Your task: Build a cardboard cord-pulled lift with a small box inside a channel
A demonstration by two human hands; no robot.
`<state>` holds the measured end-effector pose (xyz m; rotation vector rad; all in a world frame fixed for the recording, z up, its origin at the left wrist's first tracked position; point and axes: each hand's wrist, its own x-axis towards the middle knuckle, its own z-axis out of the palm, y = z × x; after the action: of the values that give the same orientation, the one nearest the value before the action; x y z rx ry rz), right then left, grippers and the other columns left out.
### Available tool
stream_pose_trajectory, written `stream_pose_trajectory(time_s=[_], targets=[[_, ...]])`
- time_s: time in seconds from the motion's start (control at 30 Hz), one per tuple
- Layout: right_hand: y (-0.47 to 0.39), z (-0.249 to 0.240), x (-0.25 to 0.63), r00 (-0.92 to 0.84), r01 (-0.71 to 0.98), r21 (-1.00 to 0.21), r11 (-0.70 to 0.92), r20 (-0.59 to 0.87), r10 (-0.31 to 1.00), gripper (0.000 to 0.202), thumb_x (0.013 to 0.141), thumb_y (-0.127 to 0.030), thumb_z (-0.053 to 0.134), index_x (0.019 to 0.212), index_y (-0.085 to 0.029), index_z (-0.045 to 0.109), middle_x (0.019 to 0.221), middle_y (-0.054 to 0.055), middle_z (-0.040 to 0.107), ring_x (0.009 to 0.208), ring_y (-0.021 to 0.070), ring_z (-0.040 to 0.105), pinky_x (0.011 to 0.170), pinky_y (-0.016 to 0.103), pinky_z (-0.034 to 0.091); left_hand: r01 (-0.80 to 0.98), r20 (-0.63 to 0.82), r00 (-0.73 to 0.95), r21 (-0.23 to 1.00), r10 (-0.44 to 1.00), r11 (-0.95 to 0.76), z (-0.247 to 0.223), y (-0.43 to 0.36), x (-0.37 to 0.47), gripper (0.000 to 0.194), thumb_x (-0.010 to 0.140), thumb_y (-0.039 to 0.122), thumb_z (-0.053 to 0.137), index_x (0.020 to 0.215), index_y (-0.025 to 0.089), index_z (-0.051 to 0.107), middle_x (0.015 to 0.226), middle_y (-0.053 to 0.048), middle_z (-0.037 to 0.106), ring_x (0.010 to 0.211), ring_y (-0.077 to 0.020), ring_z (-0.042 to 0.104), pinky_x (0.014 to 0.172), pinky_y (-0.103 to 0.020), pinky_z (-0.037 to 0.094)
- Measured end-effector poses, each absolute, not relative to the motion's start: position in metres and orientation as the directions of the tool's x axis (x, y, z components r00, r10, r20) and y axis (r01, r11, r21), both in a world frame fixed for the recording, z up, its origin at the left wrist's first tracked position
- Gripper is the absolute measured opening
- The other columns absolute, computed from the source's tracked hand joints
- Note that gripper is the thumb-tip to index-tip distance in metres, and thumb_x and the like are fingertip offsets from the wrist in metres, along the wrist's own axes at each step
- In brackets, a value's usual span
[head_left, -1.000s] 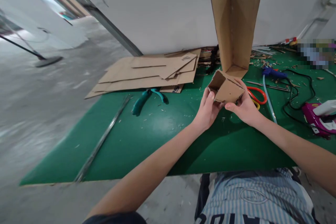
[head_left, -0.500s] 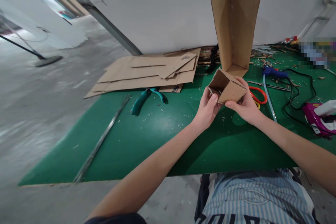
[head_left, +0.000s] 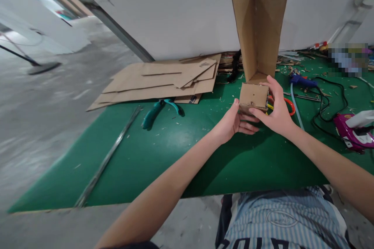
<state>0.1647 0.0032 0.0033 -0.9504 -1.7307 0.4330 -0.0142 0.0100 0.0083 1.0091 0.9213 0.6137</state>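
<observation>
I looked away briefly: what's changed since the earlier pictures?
The small cardboard box has turned, so its opening no longer shows. The left hand has spread its fingers below it; the right hand keeps hold. The tall cardboard piece and pliers stayed put.

This looks like a small craft workshop, plainly fitted out. A green-topped bench stands against a bare white wall, over a grey, scuffed concrete floor. Hand tools lie about on it: teal-handled pliers, a blue glue gun with its black cord, and red-handled scissors. Flat cardboard sheets are stacked at the back, beside a tall folded cardboard piece standing upright, and offcuts and shavings litter the bench's far side.
</observation>
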Motion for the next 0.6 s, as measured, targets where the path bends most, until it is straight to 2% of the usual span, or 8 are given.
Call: stream_pose_trajectory(time_s=[0.07,0.1,0.2,0.23,0.3,0.37,0.43,0.6], targets=[[0.003,0.007,0.166,-0.157,0.425,-0.646,0.634,0.637,0.755,0.079,0.088,-0.051,0.065,0.153,-0.03,0.027,0.148,0.014,0.046,0.136,0.0316,0.047,0.108,0.055,0.047,0.135,-0.402,0.41,0.915,0.819,0.381,0.01,0.014,-0.022,0.085,0.084,0.086,0.023,0.112,0.015,0.06,0.081,-0.011,0.071,0.057,-0.0211,0.068,0.052,-0.032,0.053],[0.003,0.008,0.166,-0.174,0.438,-0.628,0.644,0.643,0.746,0.072,0.088,-0.05,0.065,0.15,-0.03,0.034,0.144,0.013,0.049,0.135,0.0316,0.048,0.107,0.056,0.047,0.189,-0.342,0.323,0.937,0.883,0.294,0.01,0.017,-0.026,0.083,0.083,0.086,0.027,0.113,0.016,0.06,0.08,-0.009,0.07,0.055,-0.0193,0.065,0.049,-0.029,0.049],[0.003,0.006,0.163,-0.216,0.437,-0.596,0.674,0.657,0.722,0.052,0.089,-0.047,0.065,0.135,-0.029,0.052,0.132,0.012,0.056,0.129,0.0302,0.052,0.107,0.055,0.046,0.286,0.114,0.062,0.95,0.992,-0.127,0.005,0.023,-0.037,0.074,0.083,0.082,0.042,0.119,0.02,0.059,0.096,-0.009,0.069,0.073,-0.018,0.066,0.061,-0.028,0.051],[0.002,0.004,0.162,-0.229,0.427,-0.595,0.681,0.657,0.718,0.047,0.089,-0.047,0.065,0.131,-0.028,0.056,0.129,0.013,0.056,0.127,0.0294,0.053,0.107,0.054,0.046,0.293,0.258,0.036,0.921,0.965,-0.257,0.003,0.024,-0.039,0.072,0.084,0.08,0.044,0.123,0.021,0.058,0.107,-0.011,0.068,0.087,-0.0197,0.066,0.07,-0.03,0.053],[0.002,0.0,0.16,-0.256,0.41,-0.602,0.685,0.645,0.72,0.043,0.09,-0.047,0.064,0.128,-0.027,0.059,0.127,0.013,0.055,0.127,0.0288,0.053,0.108,0.052,0.046,0.255,0.424,0.101,0.863,0.9,-0.436,0.001,0.025,-0.042,0.071,0.089,0.075,0.043,0.134,0.021,0.053,0.131,-0.014,0.06,0.115,-0.0243,0.06,0.093,-0.036,0.052],[0.002,-0.004,0.159,-0.283,0.406,-0.612,0.679,0.622,0.73,0.043,0.09,-0.048,0.063,0.127,-0.027,0.06,0.128,0.013,0.055,0.128,0.0293,0.052,0.111,0.054,0.044,0.202,0.469,0.248,0.83,0.847,-0.519,0.001,0.024,-0.042,0.065,0.094,0.067,0.043,0.141,0.023,0.05,0.146,-0.014,0.05,0.133,-0.0264,0.049,0.11,-0.043,0.043],[0.003,-0.006,0.16,-0.291,0.413,-0.618,0.669,0.606,0.74,0.043,0.09,-0.05,0.063,0.128,-0.029,0.061,0.129,0.012,0.055,0.13,0.0297,0.051,0.112,0.055,0.042,0.19,0.455,0.373,0.815,0.808,-0.547,0.001,0.022,-0.04,0.054,0.098,0.059,0.041,0.14,0.026,0.052,0.15,-0.011,0.047,0.142,-0.0261,0.041,0.12,-0.046,0.032],[0.004,-0.006,0.163,-0.301,0.433,-0.616,0.658,0.59,0.75,0.044,0.088,-0.049,0.065,0.128,-0.03,0.062,0.129,0.011,0.056,0.128,0.0299,0.053,0.111,0.057,0.043,0.22,0.453,0.427,0.787,0.783,-0.576,-0.002,0.021,-0.037,0.048,0.102,0.052,0.034,0.137,0.026,0.054,0.143,-0.012,0.049,0.141,-0.0244,0.04,0.122,-0.046,0.03]])
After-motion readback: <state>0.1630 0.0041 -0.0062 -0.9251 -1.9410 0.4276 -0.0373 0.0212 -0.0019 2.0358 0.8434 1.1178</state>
